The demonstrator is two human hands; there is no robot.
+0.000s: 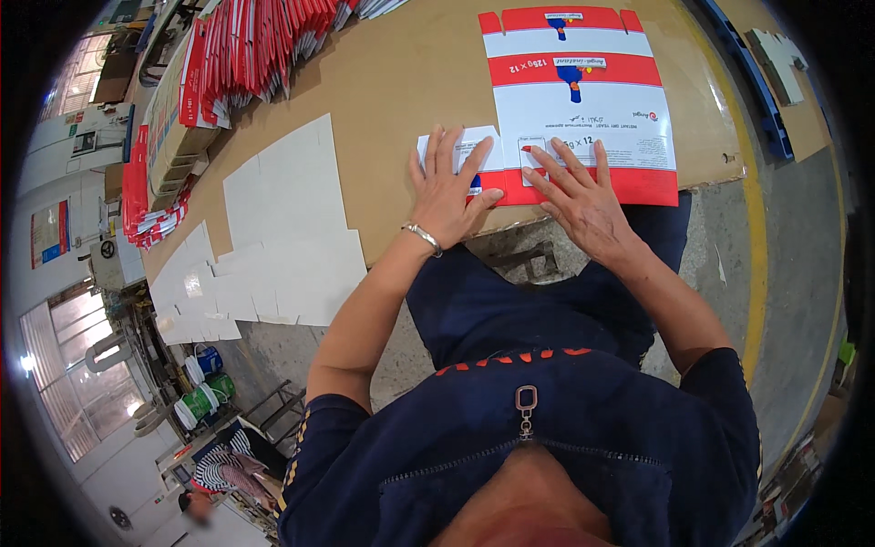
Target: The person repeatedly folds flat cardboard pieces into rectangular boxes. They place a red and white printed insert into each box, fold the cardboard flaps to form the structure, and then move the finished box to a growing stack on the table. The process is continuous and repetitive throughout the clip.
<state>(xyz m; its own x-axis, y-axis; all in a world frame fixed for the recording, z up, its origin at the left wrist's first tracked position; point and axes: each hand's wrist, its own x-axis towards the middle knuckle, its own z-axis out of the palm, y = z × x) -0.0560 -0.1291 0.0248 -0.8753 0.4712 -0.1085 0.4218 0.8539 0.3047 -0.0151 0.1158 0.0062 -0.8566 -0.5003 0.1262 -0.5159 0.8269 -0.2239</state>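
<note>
Near the top of the frame, right of centre, a red-and-white printed carton blank [579, 105] lies on a brown work table [383, 82], its lower edge close to the table edge nearest the person. The left hand [448, 193] rests palm down on the blank's white left-hand flap, fingers spread and thumb out to the side, with a metal bracelet [423, 239] at the wrist. The right hand [585, 205] is likewise open, its spread fingertips laid on the lower part of the main panel; neither hand appears to grip anything. Left of centre, plain whitish cardboard sheets [292, 210] overlap on the table, some reaching past its edge. A dense row of folded red-and-white cartons [255, 46] fills the upper left. At the lower left, a co-worker in a striped top [223, 472] is bent near green and blue buckets [196, 401].
</note>
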